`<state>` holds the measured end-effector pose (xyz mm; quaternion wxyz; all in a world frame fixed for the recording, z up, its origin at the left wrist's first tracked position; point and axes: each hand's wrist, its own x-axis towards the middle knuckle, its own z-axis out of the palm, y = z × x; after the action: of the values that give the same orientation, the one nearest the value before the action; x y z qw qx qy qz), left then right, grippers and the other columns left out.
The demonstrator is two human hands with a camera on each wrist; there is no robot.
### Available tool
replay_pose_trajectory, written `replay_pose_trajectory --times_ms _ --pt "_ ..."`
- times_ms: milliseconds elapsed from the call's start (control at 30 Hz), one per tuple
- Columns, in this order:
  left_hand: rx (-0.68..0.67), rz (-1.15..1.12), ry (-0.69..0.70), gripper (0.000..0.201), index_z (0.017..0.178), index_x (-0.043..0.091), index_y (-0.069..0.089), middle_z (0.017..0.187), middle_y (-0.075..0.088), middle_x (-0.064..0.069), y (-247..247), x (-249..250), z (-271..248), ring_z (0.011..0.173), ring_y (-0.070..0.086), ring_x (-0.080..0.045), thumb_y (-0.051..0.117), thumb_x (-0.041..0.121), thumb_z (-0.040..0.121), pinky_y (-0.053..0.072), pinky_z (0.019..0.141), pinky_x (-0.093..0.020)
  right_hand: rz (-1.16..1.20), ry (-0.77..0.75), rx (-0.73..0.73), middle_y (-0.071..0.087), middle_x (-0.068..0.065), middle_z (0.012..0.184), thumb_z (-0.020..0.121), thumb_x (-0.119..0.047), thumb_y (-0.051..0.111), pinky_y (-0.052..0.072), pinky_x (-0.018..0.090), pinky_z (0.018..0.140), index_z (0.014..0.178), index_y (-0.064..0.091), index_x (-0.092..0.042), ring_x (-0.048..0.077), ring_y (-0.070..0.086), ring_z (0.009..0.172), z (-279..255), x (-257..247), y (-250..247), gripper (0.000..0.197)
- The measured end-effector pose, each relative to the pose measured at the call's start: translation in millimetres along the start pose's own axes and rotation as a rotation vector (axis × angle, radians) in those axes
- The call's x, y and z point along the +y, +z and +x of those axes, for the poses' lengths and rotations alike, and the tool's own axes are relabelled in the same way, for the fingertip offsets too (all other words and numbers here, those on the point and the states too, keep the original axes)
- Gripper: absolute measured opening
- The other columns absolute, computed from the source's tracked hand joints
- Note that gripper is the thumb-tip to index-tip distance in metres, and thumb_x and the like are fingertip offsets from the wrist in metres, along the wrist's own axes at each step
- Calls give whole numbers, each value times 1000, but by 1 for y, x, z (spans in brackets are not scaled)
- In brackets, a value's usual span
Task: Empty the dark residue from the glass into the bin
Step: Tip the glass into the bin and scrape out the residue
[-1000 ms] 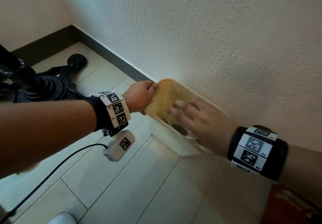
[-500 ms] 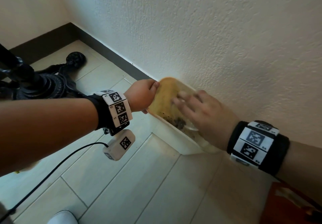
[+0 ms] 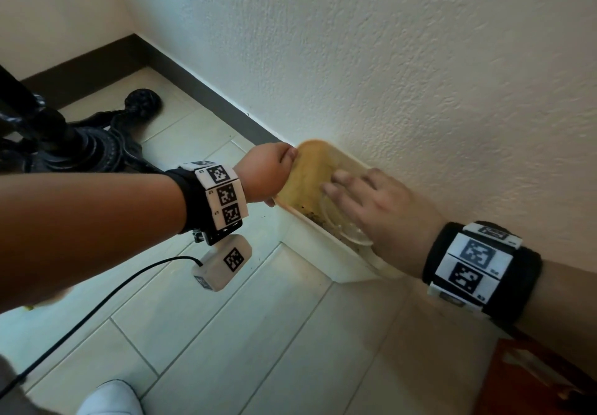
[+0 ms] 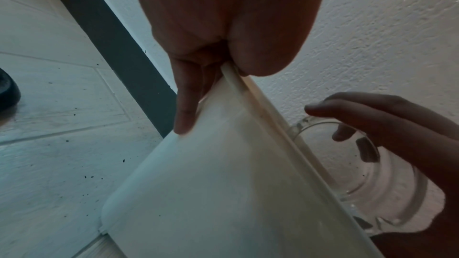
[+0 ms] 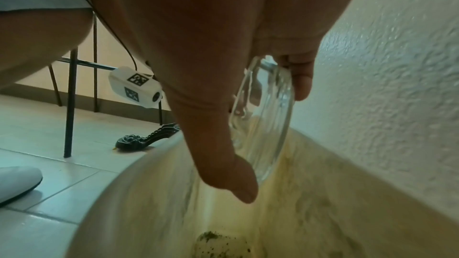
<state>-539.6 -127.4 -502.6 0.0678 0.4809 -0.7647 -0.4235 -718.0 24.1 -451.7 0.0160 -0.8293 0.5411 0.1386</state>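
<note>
A white bin (image 3: 310,246) with a yellow-stained inside stands on the floor against the wall. My left hand (image 3: 289,156) pinches its rim at the left end, thumb inside and fingers (image 4: 186,113) on the outer wall (image 4: 223,183). My right hand (image 3: 378,208) grips a clear glass (image 3: 342,227) from above and holds it tipped over the bin's opening. In the right wrist view the glass (image 5: 270,117) sits between thumb and fingers, looking nearly clear. Dark residue (image 5: 218,242) lies at the bottom of the bin (image 5: 149,193).
The textured wall (image 3: 387,75) runs right behind the bin, with a dark skirting (image 3: 206,98) along the tiled floor. A black ornate stand base (image 3: 80,146) is at the left. A white shoe (image 3: 109,398), a black cable (image 3: 97,301) and a reddish-brown object (image 3: 542,382) lie nearer me.
My right hand has shifted slightly with the glass over the bin. The dark clump seen under its fingers earlier no longer shows there. My left hand keeps its pinch on the rim.
</note>
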Motion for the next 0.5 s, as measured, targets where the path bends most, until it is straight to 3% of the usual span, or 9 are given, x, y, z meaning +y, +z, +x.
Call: replay_pose_trajectory --times_ms 133,233,300,433,500 --pt "5 -7 -1 44 122 9 63 96 70 -19 1 1 0 64 77 -39 32 37 108 65 57 -53 1 -58 -19 37 18 153 66 -1 62 53 53 88 152 30 -8 41 50 110 2 0 8 92" --pt "-4 -9 -4 44 124 9 63 96 69 -18 0 2 -1 65 77 -38 33 37 109 65 58 -53 45 26 26 42 18 150 57 -2 78 54 51 86 150 34 -9 39 52 107 1 6 7 103" --pt "-6 -6 -7 44 125 9 62 97 69 -17 0 1 -2 65 77 -38 32 37 109 65 59 -53 45 51 39 41 18 150 57 -2 78 54 52 87 151 33 -10 39 50 108 1 9 5 104" --pt "-4 -11 -8 44 124 9 63 96 69 -18 -1 2 -3 66 77 -39 33 37 109 65 58 -53 -8 -95 -44 36 16 155 68 -6 64 48 52 97 154 27 -11 41 49 120 -1 2 11 94" --pt "-11 -14 -13 42 123 9 62 93 68 -15 0 3 -4 67 77 -39 33 36 109 65 59 -53 13 -10 -19 38 17 154 66 -4 66 50 52 95 154 29 -11 41 50 116 -2 7 9 95"
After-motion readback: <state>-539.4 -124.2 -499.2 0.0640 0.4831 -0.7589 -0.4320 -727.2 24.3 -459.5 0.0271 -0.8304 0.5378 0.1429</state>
